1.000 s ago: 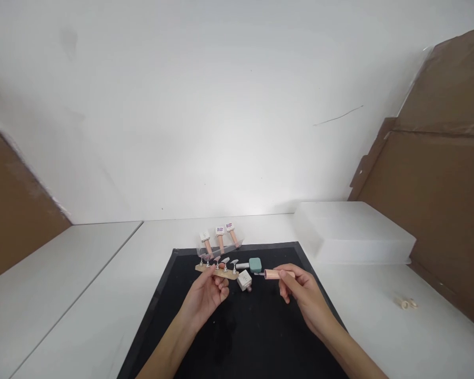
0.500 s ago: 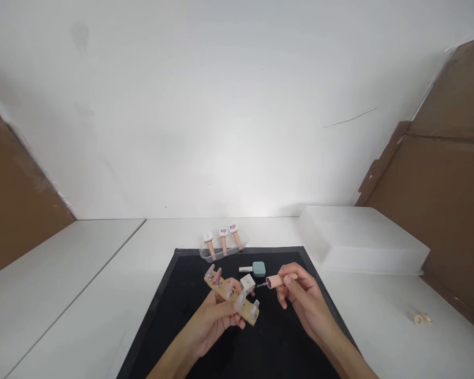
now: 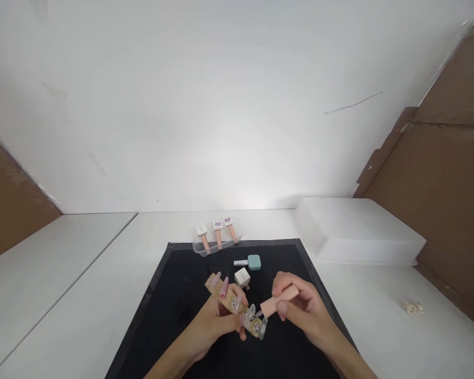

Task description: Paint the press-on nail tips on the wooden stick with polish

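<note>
My left hand (image 3: pixel 217 321) grips a wooden nail-tip stand (image 3: pixel 212 285) that carries several false nails. One of them, a pink false nail (image 3: pixel 224 288), is coloured, while the others look clear or pale. Between the fingers of my right hand (image 3: pixel 300 305) is a nail polish brush (image 3: pixel 274 304) with a peach cap handle. Its bristle end reaches the pale nails at the stand's right end; whether it touches one I cannot tell. Beyond my left hand, the white nail polish bottle (image 3: pixel 242 277) lies tilted on the black mat (image 3: pixel 189 268).
A mint-green bottle with a white cap (image 3: pixel 254 262) lies on the mat. Behind it, a clear tray (image 3: pixel 200 249) holds three white bottles with peach caps. A white box (image 3: pixel 363 231) sits back right, and small beige rings (image 3: pixel 413 307) lie at right.
The brush in my right hand has moved left and down from beside the white bottle to the nails. My left hand has tilted the stand. The camera view has shifted slightly.
</note>
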The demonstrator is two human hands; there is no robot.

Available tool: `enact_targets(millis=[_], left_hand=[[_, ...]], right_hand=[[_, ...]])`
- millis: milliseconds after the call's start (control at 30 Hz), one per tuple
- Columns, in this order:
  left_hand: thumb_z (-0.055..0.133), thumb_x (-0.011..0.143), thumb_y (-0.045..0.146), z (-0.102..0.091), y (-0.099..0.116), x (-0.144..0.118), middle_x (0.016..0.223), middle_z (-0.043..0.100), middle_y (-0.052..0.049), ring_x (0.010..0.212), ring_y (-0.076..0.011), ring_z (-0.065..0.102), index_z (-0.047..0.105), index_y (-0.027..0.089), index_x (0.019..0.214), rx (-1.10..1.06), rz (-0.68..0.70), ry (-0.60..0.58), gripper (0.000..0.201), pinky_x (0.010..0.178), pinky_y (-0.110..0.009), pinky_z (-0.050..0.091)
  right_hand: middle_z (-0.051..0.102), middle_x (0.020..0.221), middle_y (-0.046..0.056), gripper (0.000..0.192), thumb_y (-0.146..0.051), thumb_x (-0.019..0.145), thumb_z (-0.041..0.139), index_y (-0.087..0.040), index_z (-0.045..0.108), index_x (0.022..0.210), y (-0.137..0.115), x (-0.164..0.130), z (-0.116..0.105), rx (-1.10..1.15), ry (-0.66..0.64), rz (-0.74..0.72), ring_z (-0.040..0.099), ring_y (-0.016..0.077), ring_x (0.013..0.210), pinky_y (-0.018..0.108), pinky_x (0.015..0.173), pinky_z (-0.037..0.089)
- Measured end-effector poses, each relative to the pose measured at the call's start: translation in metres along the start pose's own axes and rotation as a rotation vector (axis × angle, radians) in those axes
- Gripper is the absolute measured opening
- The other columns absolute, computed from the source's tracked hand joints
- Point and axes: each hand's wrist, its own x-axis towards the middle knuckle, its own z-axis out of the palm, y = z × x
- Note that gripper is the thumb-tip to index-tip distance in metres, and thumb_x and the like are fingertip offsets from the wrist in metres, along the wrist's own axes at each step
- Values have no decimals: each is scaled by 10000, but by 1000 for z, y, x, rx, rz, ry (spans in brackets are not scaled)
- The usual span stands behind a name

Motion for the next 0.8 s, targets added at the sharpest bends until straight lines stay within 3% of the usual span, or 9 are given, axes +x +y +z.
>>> enact_targets(millis=[200,400,633,800], left_hand=[[696,683,181,-1,-3,5,640,576,0,545,-134,558,574,181,759,24,-9,1,144,556,-272,467],[690,677,148,1,-4,6,588,547,11,511,-119,516,579,180,734,-11,-10,-12,128,535,-274,466],[711,626,118,5,1,5,564,520,10,482,-101,448,588,165,677,-76,-51,8,141,510,-286,479],[724,610,138,4,-1,6,591,531,15,504,-99,476,586,165,698,-127,-47,10,165,501,-254,470]], right_hand=[[503,693,-8,88,-292,802,597,-205,592,787,-6,1,-2,-148,-38,-44,469,148,611,255,562,374],[497,668,-13,46,-240,802,571,-207,573,770,-8,2,-1,-233,-23,-78,461,146,581,261,547,370],[545,671,1,47,-205,815,561,-210,574,769,-6,3,-2,-267,49,-108,493,158,611,268,556,384],[543,685,-5,65,-270,791,603,-208,601,775,-4,6,-7,-169,204,-32,484,134,567,248,528,390]])
